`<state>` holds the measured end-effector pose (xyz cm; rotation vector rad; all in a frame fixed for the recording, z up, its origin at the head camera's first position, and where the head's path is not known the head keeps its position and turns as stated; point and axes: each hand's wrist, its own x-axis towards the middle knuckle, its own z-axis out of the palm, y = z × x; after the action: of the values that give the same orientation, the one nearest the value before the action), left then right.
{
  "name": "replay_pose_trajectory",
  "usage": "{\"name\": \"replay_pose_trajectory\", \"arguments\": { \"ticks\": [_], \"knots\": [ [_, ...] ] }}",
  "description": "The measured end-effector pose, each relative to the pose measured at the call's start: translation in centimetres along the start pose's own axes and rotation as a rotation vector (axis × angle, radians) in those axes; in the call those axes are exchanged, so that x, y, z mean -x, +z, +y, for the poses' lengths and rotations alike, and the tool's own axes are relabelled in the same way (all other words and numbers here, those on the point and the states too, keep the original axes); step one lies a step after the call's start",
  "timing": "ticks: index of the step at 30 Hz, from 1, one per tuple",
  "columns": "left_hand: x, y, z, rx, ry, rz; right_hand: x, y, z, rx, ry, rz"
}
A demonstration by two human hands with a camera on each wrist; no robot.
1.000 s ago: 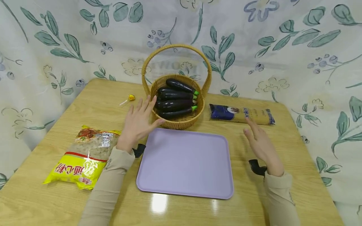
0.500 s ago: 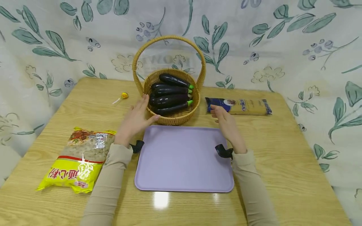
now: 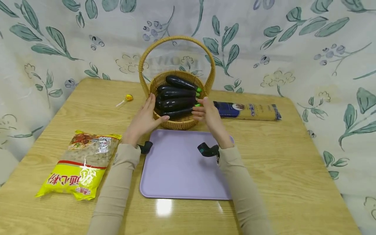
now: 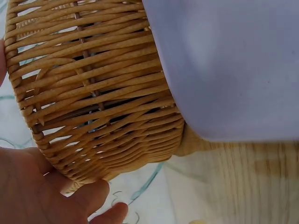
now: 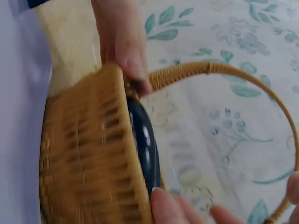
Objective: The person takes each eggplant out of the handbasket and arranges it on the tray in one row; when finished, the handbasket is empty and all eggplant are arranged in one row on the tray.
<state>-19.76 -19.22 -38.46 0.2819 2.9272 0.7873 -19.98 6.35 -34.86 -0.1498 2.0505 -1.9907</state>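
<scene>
A wicker basket [image 3: 182, 125] with a tall arched handle stands at the back of the table, with several dark, glossy eggplants [image 3: 176, 93] in it. My left hand [image 3: 143, 121] rests at the basket's left rim, fingers extended along the side and thumb towards the front. In the left wrist view its fingers [image 4: 88, 198] lie by the woven wall. My right hand [image 3: 212, 120] is over the basket's front right rim, fingers loosely bent beside the eggplants' green stem ends. The right wrist view shows a fingertip [image 5: 163, 205] near an eggplant [image 5: 145, 140]; contact is hard to tell.
A lilac tray [image 3: 182, 169] lies in front of the basket. At left is a yellow bag of macaroni [image 3: 80, 164], with a lollipop [image 3: 128, 97] behind it. A blue-ended pack of spaghetti [image 3: 249, 111] lies right of the basket. A floral cloth hangs behind the table.
My right hand has swept left from beside the spaghetti pack, across the tray's back right corner, to the basket's right side. My left hand has stayed at the left rim.
</scene>
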Motion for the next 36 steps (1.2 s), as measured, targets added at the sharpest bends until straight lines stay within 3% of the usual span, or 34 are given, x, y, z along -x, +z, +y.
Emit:
{"name": "replay_pose_trajectory", "arguments": {
  "ticks": [4, 10, 15, 22, 30, 36],
  "knots": [
    [0.2, -0.4, -0.1, 0.038, -0.010, -0.002, -1.1, 2.0, -0.7, -0.125, 0.103, -0.031],
    [0.6, -0.7, -0.2, 0.072, -0.031, -0.010, -2.4, 4.8, -1.1, -0.259, 0.194, 0.072],
    [0.9, -0.7, -0.4, 0.092, -0.045, -0.004, -3.1, 6.5, -1.1, -0.316, 0.217, 0.165],
    [0.4, -1.0, -0.4, 0.117, -0.052, 0.017, -5.5, 7.1, -1.3, -0.411, 0.225, 0.281],
    [0.8, -0.2, -0.3, 0.102, -0.036, 0.018, -7.2, 7.1, -0.2, -0.339, 0.226, 0.341],
    [0.8, 0.2, -0.3, 0.131, -0.039, 0.009, -8.9, 7.4, 0.1, -0.365, 0.232, 0.381]
  ]
}}
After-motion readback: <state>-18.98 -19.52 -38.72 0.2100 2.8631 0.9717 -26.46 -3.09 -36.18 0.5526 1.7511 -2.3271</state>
